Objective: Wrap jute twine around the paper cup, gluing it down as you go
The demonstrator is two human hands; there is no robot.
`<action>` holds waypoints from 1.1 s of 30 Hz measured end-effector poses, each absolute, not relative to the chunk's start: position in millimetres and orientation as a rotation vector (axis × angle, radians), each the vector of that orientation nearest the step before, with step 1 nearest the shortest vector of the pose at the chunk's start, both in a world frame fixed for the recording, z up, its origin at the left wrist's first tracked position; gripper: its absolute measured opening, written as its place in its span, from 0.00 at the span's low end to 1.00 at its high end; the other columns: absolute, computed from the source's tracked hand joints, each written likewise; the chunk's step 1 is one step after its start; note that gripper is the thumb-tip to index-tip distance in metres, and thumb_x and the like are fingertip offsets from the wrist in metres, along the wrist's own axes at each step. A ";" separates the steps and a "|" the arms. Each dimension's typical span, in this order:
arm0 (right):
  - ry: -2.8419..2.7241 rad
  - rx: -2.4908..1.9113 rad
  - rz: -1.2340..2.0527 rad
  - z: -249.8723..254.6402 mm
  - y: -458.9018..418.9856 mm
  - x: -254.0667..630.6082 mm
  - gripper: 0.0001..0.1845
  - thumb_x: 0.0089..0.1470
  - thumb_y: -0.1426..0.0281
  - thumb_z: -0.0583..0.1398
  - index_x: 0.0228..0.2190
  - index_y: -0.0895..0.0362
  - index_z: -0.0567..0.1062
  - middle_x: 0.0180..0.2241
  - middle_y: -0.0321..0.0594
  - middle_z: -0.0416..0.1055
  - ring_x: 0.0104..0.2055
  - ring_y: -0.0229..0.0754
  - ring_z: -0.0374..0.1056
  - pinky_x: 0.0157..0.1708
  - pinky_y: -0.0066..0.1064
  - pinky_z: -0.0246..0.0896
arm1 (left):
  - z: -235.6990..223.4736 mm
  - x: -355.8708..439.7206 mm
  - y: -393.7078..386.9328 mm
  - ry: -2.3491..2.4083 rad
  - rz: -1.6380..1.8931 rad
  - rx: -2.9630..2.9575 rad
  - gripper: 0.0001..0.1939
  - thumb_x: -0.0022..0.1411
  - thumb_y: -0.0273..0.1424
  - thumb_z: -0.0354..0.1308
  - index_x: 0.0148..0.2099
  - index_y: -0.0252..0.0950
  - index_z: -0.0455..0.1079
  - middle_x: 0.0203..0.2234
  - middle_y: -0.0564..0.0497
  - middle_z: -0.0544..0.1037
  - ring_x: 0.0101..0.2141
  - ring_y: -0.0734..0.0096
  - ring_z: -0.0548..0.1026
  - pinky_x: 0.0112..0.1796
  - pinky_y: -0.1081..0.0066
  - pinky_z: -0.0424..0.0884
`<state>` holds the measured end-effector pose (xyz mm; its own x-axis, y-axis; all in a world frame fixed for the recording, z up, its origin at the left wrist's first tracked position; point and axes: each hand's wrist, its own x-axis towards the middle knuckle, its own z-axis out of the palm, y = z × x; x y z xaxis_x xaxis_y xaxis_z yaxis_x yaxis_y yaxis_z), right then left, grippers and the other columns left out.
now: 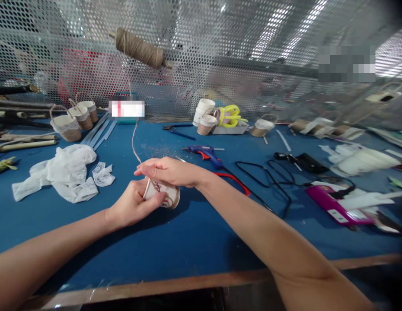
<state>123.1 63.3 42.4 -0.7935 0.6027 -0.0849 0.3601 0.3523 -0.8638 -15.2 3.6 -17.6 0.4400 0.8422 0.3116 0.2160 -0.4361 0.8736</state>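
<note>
"What's held?"
"One paper cup (173, 195), tilted, near centre; the left hand (131, 204) curls around it."
"And the right hand (168, 171)?"
"Nearly flat over it; I can't tell whether it grips the one twine strand (133, 140)."
"Small baskets (84, 122), far left?"
"Three."

Blue benchtop (201, 250) carries glue gun (201, 150), pliers (170, 128), white fabric (73, 166), lace (103, 174), three handled cups (68, 131) left, purple power strip (330, 205). Black item (311, 163) right: maybe a pouch, blurry.
</note>
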 end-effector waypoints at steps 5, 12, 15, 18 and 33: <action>-1.976 -0.871 1.414 43.5 57.6 131.8 0.08 0.46 0.67 0.60 0.26 0.61 0.75 0.36 0.40 0.71 0.36 0.36 0.66 0.37 0.28 0.61 | -15.3 -15.8 4.7 0.959 1.000 1.651 0.14 0.57 0.34 0.52 0.23 0.31 0.68 0.16 0.54 0.68 0.19 0.79 0.61 0.21 0.77 0.60; -1.767 -1.037 1.152 54.1 39.9 163.2 0.11 0.45 0.64 0.62 0.28 0.60 0.75 0.23 0.35 0.69 0.22 0.30 0.59 0.23 0.25 0.56 | -12.2 -14.2 6.5 0.938 0.950 1.228 0.12 0.52 0.37 0.58 0.29 0.32 0.75 0.23 0.51 0.78 0.24 0.76 0.71 0.29 0.77 0.66; -1.763 -1.046 1.086 49.9 39.9 169.9 0.10 0.45 0.66 0.62 0.26 0.61 0.74 0.20 0.33 0.68 0.21 0.30 0.60 0.23 0.25 0.56 | -12.7 -13.5 5.0 0.956 0.926 1.238 0.10 0.51 0.35 0.60 0.27 0.32 0.75 0.22 0.51 0.78 0.22 0.76 0.70 0.27 0.77 0.66; -1.813 -1.083 0.970 42.5 44.1 173.3 0.08 0.45 0.67 0.62 0.24 0.60 0.72 0.19 0.32 0.66 0.21 0.31 0.60 0.22 0.25 0.56 | -11.9 -12.5 3.3 0.955 0.899 1.287 0.08 0.51 0.32 0.60 0.27 0.32 0.75 0.21 0.52 0.77 0.21 0.77 0.69 0.26 0.78 0.65; -1.918 -1.202 0.884 33.1 47.4 172.2 0.10 0.48 0.66 0.59 0.23 0.60 0.70 0.18 0.32 0.65 0.20 0.31 0.59 0.20 0.25 0.54 | -6.4 -12.5 -2.0 0.864 0.926 1.465 0.12 0.54 0.28 0.55 0.19 0.32 0.67 0.14 0.58 0.61 0.17 0.82 0.53 0.19 0.79 0.55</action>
<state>172.2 47.4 33.1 -0.3279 0.9235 0.1990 0.4484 0.3375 -0.8276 -12.5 -2.0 -6.4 0.4193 0.9048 0.0746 0.0114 -0.0874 0.9961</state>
